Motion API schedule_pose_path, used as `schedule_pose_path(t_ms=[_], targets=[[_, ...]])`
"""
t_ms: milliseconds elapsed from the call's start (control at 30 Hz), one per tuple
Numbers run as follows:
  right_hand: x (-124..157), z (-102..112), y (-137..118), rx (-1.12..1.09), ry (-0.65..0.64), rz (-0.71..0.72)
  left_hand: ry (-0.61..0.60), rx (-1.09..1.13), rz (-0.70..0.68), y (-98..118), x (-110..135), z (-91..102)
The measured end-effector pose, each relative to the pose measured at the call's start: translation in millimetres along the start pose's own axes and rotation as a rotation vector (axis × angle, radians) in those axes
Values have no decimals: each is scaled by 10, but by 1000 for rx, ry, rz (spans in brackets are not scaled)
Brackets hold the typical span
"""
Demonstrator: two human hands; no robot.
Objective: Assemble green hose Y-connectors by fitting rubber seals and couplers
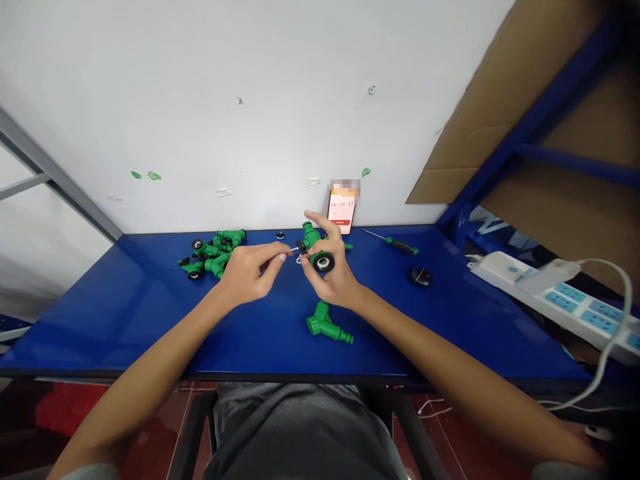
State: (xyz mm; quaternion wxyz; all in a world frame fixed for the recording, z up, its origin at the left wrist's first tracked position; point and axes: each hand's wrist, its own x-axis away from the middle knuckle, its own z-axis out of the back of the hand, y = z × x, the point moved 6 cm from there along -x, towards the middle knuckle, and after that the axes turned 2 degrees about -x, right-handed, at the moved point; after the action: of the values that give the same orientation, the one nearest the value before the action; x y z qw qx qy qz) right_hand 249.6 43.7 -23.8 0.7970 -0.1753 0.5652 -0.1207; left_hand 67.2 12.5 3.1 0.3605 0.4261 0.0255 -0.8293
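Note:
My right hand (334, 275) is wrapped round a green plastic hose fitting (314, 244) with a black and white ring at its end, held above the blue table (150, 313). My left hand (247, 272) is pinched on a small white part (294, 251) that it holds up against the side of that fitting. Another green fitting (327, 325) lies on the table just below my right wrist. A heap of several green fittings (213, 253) with black ends lies left of my left hand.
A phone (343, 211) showing a timer leans on the white wall. A green-handled screwdriver (397, 245) and a black round cap (421, 276) lie to the right. A white power strip (560, 297) with a cable sits at the far right under cardboard shelving.

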Motion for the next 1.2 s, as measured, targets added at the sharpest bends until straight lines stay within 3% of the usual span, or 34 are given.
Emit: schedule_pose_path(t_ms=[100, 167, 300, 433, 667, 833, 1000, 1200], targets=[[-54, 36, 5, -23, 34, -83, -66, 309, 240, -178, -33, -50], [-85, 32, -33, -111, 5, -100, -51, 461, 296, -215, -40, -65], [-129, 53, -137, -275, -32, -105, -24, 506, 202, -103, -45, -68], [-144, 57, -206, -365, -87, -132, 87, 319, 79, 32, -52, 38], [-103, -36, -169, -412, -182, -204, 144, 85, -196, 153, -55, 130], [-104, 20, -134, -342, -93, -154, 132, 88, -240, 193, -49, 161], [-140, 56, -188, -298, -201, -58, 161, 66, -240, 236, -41, 175], [-85, 39, -102, -284, -231, -133, 175, 49, -220, 241, -29, 191]])
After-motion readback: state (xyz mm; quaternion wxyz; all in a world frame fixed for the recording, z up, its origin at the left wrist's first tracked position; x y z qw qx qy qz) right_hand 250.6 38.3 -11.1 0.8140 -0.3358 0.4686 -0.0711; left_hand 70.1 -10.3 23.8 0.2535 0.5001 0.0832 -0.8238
